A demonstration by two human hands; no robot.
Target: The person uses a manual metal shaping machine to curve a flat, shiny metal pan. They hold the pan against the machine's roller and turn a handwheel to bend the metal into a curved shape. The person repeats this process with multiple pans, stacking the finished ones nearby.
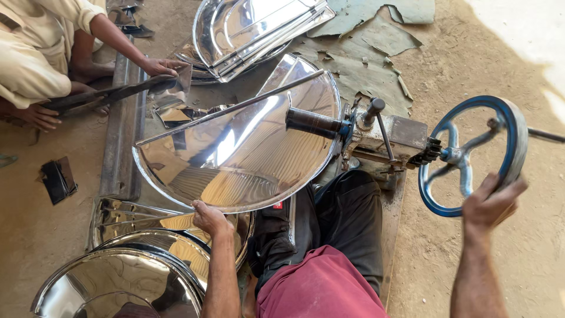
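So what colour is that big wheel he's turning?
Blue: the hand wheel under the right hand, seen in the head view.

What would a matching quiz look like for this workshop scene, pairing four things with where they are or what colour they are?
Things:
1. Left hand
2. Right hand
3. Crank wheel
4. Stack of finished dishes

Descriptions:
A. Painted blue, mounted on the side of the machine
B. Gripping the wheel's rim
C. Lying on the ground at lower left, shiny
D. Holding the lower edge of the big shiny metal dish

Pairs: 1-D, 2-B, 3-A, 4-C
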